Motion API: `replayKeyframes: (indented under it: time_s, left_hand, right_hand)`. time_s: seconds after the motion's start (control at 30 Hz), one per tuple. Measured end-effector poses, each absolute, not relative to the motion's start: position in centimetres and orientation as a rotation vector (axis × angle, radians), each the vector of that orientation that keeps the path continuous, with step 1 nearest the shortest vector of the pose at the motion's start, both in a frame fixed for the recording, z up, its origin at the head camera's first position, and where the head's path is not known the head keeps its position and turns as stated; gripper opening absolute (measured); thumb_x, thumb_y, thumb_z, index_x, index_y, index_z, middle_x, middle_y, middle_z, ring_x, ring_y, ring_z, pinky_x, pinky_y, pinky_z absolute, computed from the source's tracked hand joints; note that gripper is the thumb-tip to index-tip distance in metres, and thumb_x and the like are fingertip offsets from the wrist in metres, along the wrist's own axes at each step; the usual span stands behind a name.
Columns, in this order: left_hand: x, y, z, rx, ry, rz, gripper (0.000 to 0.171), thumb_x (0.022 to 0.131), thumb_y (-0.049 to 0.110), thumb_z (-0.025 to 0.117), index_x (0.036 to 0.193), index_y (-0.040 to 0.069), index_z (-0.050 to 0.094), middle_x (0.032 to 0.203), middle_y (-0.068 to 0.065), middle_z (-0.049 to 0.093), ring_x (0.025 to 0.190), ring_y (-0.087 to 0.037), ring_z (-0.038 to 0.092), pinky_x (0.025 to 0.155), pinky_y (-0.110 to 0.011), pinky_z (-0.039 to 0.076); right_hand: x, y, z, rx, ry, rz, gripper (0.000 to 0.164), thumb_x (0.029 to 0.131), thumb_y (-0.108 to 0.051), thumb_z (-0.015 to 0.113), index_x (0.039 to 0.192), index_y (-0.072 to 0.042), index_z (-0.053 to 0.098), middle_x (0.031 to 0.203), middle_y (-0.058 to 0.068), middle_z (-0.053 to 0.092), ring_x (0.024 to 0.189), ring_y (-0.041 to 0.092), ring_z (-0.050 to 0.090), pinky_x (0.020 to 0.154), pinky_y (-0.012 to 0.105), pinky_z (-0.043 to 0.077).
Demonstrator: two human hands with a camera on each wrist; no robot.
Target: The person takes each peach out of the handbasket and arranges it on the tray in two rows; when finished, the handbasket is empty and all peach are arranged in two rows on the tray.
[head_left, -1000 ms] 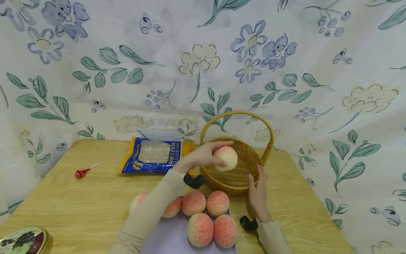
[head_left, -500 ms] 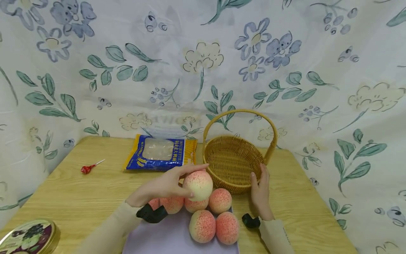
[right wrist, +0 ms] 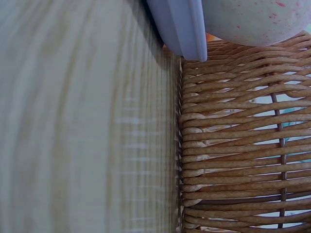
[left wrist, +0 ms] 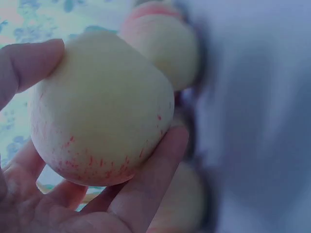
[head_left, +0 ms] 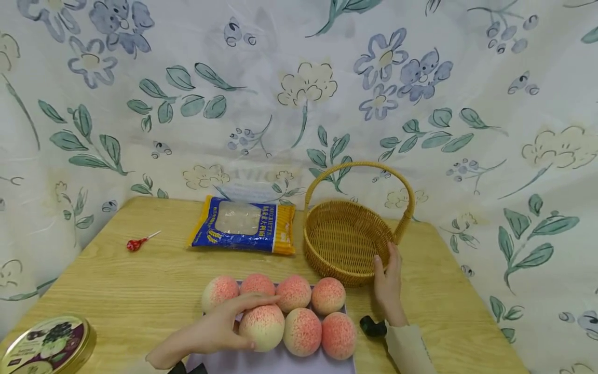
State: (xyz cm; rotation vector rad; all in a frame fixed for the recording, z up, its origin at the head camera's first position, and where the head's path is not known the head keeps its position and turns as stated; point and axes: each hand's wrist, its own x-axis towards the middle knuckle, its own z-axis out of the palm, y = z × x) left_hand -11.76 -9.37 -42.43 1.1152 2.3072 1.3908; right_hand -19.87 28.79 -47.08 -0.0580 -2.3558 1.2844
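In the head view my left hand [head_left: 219, 326] grips a pale peach [head_left: 262, 328] with red speckles, low over the lilac tray [head_left: 299, 363]. Thumb and fingers wrap around this peach [left wrist: 102, 107] in the left wrist view. Several other peaches [head_left: 302, 332] sit in the tray, in a back row and at the right. My right hand [head_left: 389, 280] rests against the right side of a wicker basket [head_left: 343, 236] with a tall handle, its fingers fairly straight. The right wrist view shows the woven basket wall [right wrist: 243, 145] but not the fingers.
A blue and yellow pasta bag [head_left: 243, 226] lies left of the basket. A red lollipop [head_left: 135, 244] is farther left, and a round tin [head_left: 46, 345] stands at the front left. Behind the wooden table [head_left: 154, 280] hangs a floral cloth [head_left: 261, 104].
My left hand has carried the peach from over the basket toward me and left, down to the tray. The right hand has stayed at the basket.
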Motion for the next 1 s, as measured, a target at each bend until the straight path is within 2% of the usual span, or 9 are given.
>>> replayKeyframes:
  time_s: [0.17, 0.43, 0.63, 0.77, 0.9, 1.0]
  left_hand:
    - [-11.3, -8.4, -44.3, 1.192, 2.443, 1.336, 0.073, 0.075, 0.013, 0.076, 0.142, 0.021, 0.05, 0.139, 0.002, 0.053, 0.126, -0.003, 0.047, 0.097, -0.021, 0.044]
    - [-10.9, -7.5, -44.9, 1.101, 2.6, 1.18, 0.076, 0.081, 0.022, 0.074, 0.149, 0.026, 0.04, 0.146, 0.003, 0.048, 0.133, -0.019, 0.046, 0.105, -0.031, 0.042]
    - [-10.7, -7.5, -44.7, 1.121, 2.645, 1.121, 0.077, 0.082, 0.02, 0.073, 0.15, 0.027, 0.038, 0.149, 0.0, 0.045, 0.133, -0.025, 0.047, 0.104, -0.035, 0.044]
    - [-10.5, -7.6, -44.2, 1.146, 2.675, 1.055, 0.076, 0.081, 0.02, 0.073, 0.149, 0.027, 0.038, 0.15, -0.002, 0.045, 0.131, -0.025, 0.049, 0.101, -0.035, 0.047]
    - [-10.6, -8.0, -42.9, 1.136, 2.668, 1.032, 0.066, 0.086, 0.024, 0.07, 0.147, 0.025, 0.043, 0.146, -0.001, 0.049, 0.129, -0.022, 0.052, 0.099, -0.034, 0.048]
    - [-10.6, -8.4, -41.5, 1.094, 2.658, 1.058, 0.054, 0.091, 0.025, 0.066, 0.142, 0.019, 0.05, 0.141, 0.0, 0.055, 0.122, -0.019, 0.057, 0.096, -0.033, 0.05]
  right_hand:
    - [-19.9, 29.1, -47.2, -0.065, -2.349, 1.267, 0.058, 0.104, -0.026, 0.04, 0.153, -0.001, 0.02, 0.159, 0.023, 0.014, 0.147, 0.042, 0.013, 0.114, 0.063, 0.016]
    - [-19.9, 29.5, -47.2, -0.089, -2.356, 1.267, 0.059, 0.104, -0.027, 0.04, 0.153, -0.001, 0.019, 0.16, 0.023, 0.012, 0.147, 0.043, 0.012, 0.114, 0.064, 0.016]
    - [-20.1, 29.3, -47.2, -0.088, -2.369, 1.275, 0.059, 0.104, -0.027, 0.039, 0.153, -0.002, 0.018, 0.16, 0.022, 0.012, 0.147, 0.042, 0.012, 0.115, 0.062, 0.016]
    - [-20.2, 29.3, -47.2, -0.084, -2.371, 1.283, 0.059, 0.105, -0.028, 0.039, 0.153, -0.002, 0.018, 0.16, 0.021, 0.011, 0.147, 0.041, 0.012, 0.114, 0.063, 0.016]
    - [-20.4, 29.3, -47.1, -0.067, -2.361, 1.284, 0.06, 0.104, -0.028, 0.039, 0.153, -0.002, 0.017, 0.16, 0.022, 0.011, 0.147, 0.042, 0.012, 0.114, 0.063, 0.016]
    - [-20.5, 29.5, -46.9, -0.067, -2.366, 1.281, 0.06, 0.104, -0.028, 0.039, 0.154, -0.002, 0.017, 0.16, 0.022, 0.01, 0.147, 0.043, 0.012, 0.114, 0.064, 0.016]
